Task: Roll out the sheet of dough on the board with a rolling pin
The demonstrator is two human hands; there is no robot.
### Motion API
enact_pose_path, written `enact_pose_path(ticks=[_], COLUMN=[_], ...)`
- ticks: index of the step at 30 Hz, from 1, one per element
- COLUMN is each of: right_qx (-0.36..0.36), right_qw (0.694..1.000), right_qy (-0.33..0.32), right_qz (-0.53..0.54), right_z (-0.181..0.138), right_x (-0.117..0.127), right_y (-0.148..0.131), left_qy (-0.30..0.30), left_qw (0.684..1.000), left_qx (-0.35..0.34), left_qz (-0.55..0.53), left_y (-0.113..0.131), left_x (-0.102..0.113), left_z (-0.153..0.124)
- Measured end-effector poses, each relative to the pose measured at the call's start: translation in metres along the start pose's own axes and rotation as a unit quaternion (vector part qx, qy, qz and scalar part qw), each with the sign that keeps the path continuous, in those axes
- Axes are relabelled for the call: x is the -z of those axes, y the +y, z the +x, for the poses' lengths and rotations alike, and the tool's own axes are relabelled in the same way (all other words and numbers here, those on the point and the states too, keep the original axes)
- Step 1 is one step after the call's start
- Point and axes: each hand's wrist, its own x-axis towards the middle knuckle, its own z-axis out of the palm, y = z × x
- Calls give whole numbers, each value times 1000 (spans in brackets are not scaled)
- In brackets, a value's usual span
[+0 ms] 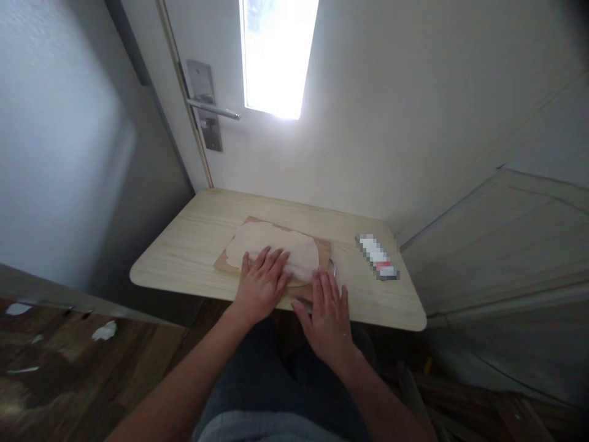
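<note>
A pale, thin sheet of rolled-out dough [271, 238] covers most of a wooden cutting board [324, 248], which has a metal ring handle at its right end. My left hand [263, 279] lies on the near middle of the sheet, its fingers spread and pointing away from me. At the near right corner of the board, my right hand [327, 313] touches the dough's edge with its fingertips; those fingers are stretched out and the thumb stands apart. Both hands hide parts of the dough's near edge.
The board rests on a light wood-grain table [184, 245] with rounded corners. To its right lies a blurred-out oblong item [378, 256]. Behind stands a white door with a lever handle [214, 109] and a bright window. White scraps [105, 331] lie on the floor at left.
</note>
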Motion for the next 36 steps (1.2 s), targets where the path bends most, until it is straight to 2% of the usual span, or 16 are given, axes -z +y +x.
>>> enact_pose_path(ticks=[5, 9, 11, 15, 18, 21, 27, 31, 36], right_qx=[3, 2, -4, -38, -36, -39, -94, -125, -137], right_qw=[1000, 999, 998, 992, 984, 978, 968, 963, 961], right_qy=[10, 34, 50, 88, 110, 129, 142, 144, 138], right_qz=[0, 21, 39, 88, 136, 162, 184, 189, 197], right_z=[-32, -22, -9, 13, 20, 21, 20, 22, 20], right_x=[4, 0, -4, -14, -20, -22, -23, -23, -23], right_y=[-15, -9, -1, 15, 25, 36, 60, 70, 71], left_qy=[-22, -31, -20, -2, -21, -10, 25, 44, 26], left_qw=[1000, 1000, 999, 987, 984, 989, 990, 993, 998], left_qx=[-5, -5, 30, 158, 175, 141, 112, 77, 27], left_qz=[9, -1, 3, 25, 31, 51, 81, 73, 58], left_y=[3, -8, -23, -56, -67, -61, -29, -9, 2], left_x=[12, 19, 22, 22, 18, 16, 15, 6, -5], left_z=[-34, -30, -19, 0, 0, -11, -49, -78, -94])
